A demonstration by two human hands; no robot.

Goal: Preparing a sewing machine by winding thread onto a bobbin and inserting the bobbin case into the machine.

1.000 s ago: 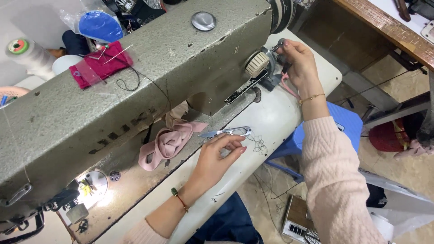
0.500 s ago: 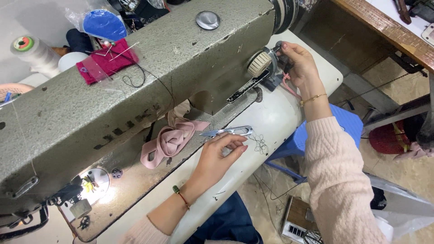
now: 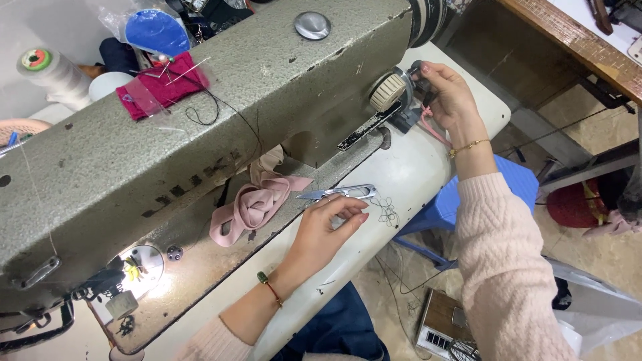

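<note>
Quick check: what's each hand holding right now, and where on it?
The left hand rests its fingertips on the handle end of the thread snips lying on the table. The right hand grips a small part beside the machine's dial; exactly what cannot be told.

Your left fingertips [image 3: 348, 208] rest on the closed silver thread snips [image 3: 338, 194], lying flat, blades pointing away toward the pink ribbon [image 3: 251, 206].

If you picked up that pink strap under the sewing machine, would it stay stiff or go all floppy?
Probably floppy: the pink strap lies folded in soft loops on the machine bed, so it would likely droop from the hands. It looks thin and flat, so probably light. It seems unlikely to roll or break; pushed, it would more likely bunch up than slide.
</note>
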